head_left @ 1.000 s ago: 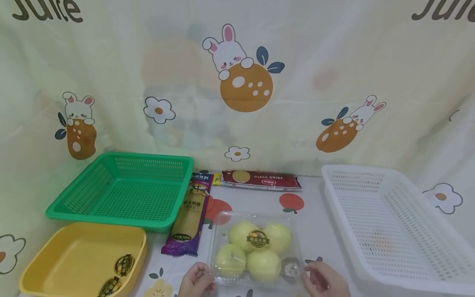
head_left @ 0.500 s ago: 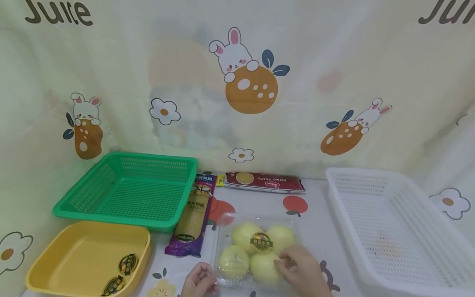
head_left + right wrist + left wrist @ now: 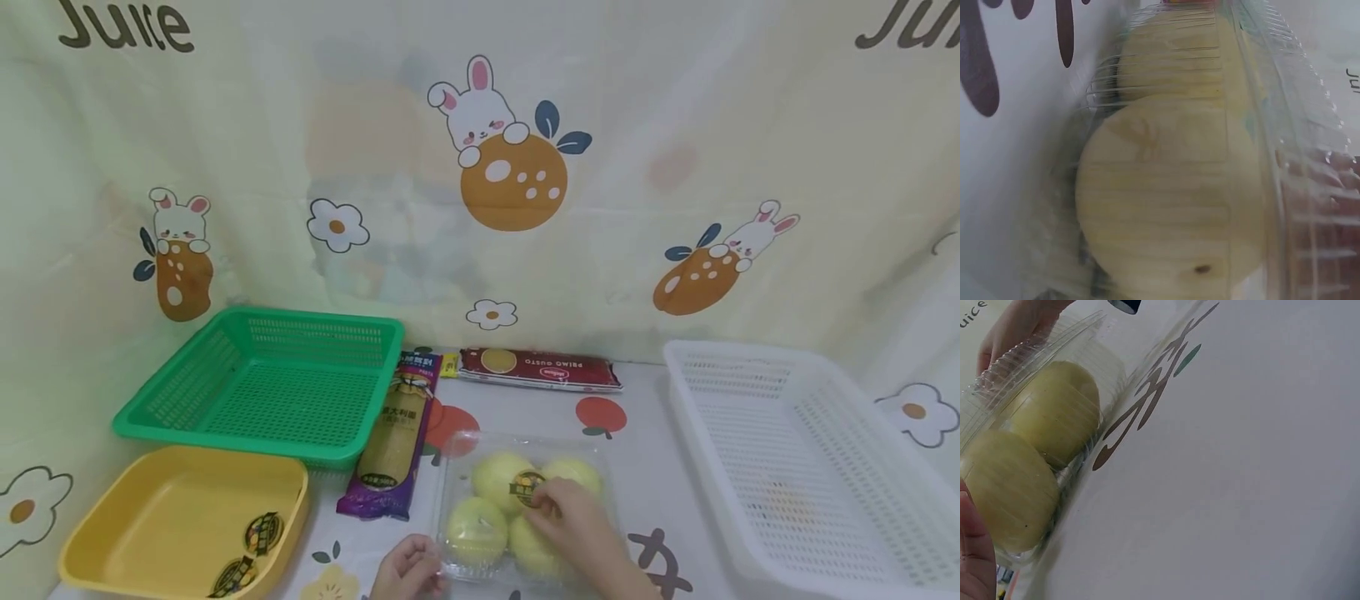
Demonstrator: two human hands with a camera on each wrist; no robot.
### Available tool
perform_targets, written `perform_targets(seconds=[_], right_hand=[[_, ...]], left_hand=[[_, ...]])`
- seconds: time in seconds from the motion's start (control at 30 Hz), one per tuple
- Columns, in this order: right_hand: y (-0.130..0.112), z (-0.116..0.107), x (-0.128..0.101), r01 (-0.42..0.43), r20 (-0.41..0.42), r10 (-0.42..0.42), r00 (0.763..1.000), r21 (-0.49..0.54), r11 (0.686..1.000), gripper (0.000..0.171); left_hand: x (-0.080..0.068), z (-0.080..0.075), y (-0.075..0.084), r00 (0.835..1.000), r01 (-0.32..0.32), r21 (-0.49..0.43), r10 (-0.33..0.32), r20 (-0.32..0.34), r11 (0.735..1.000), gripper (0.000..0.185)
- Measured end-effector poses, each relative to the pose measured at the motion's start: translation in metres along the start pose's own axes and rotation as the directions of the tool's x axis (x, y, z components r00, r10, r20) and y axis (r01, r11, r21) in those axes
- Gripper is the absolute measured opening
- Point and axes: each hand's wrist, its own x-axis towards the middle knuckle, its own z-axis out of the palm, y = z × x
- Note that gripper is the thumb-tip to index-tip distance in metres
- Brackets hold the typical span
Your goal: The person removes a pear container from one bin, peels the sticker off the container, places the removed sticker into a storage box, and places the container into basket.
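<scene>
A clear plastic clamshell box [image 3: 452, 477] with several pale yellow-green apples [image 3: 476, 532] sits on the table in front of me. My left hand [image 3: 408, 568], fingers curled, holds its near left corner; the thumb [image 3: 974, 556] shows beside an apple in the left wrist view. Over the lid reaches my right hand [image 3: 573, 521], its bent fingertips at the right edge of a dark round sticker [image 3: 522, 485]. Whether they pinch that sticker I cannot tell. The right wrist view shows the box's ribbed side and an apple [image 3: 1160, 206] close up; the right fingertips are hidden there.
At the left, a green basket [image 3: 300, 454] stands behind a yellow tray [image 3: 112, 525] bearing two similar stickers [image 3: 263, 533]. A purple spaghetti pack [image 3: 390, 442] lies beside the basket, and a red biscuit pack [image 3: 540, 369] at the back. A white basket [image 3: 720, 467] stands at the right.
My right hand has left the box's near right corner and moved up and left over the lid to the sticker. The left hand stays at its corner. The head view has shifted slightly.
</scene>
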Motion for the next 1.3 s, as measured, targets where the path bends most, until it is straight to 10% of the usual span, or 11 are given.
perform_targets(seconds=[0.27,1.3], right_hand=[[-0.005,0.003,0.011,-0.072,0.057,0.074,0.996,-0.039,0.997,0.016],[-0.006,0.016,0.026,-0.268,0.041,0.265,0.963,0.133,0.954,0.010]], left_hand=[[-0.001,0.005,0.001,0.994,-0.035,0.100,0.046,-0.101,0.994,0.021],[0.002,-0.002,-0.005,0.996,-0.064,0.087,0.070,-0.061,0.994,0.030]])
